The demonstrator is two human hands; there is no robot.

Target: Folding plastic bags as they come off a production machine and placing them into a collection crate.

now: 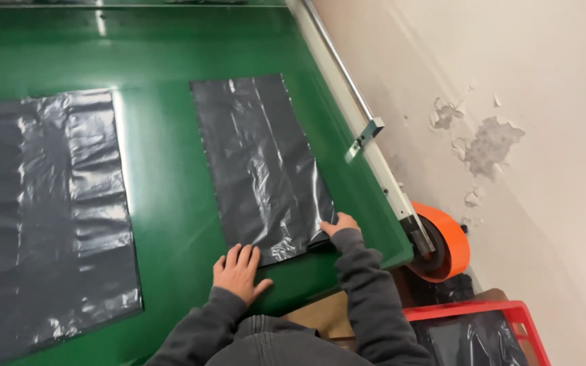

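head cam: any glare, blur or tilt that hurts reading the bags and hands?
Head view: frame is tilted; overhead light streaks on the glossy green table and sheen on the narrow dark bag and the wide dark bag hide some wrinkle detail; left hand and right hand are sharp enough, with slight softness; the far table edge is washed out.

**Dark plastic sheet flat on the green surface**

The dark grey plastic bag (262, 166) lies flat on the green table (164, 183), a long rectangle running away from the near edge and slanted slightly. Its film is glossy and creased, with light streaks along its length and crumpled wrinkles toward the near end. The near right corner is pinned under fingertips, and the near edge lies touching the other hand's fingers. It lies apart from a larger sheet of the same kind.
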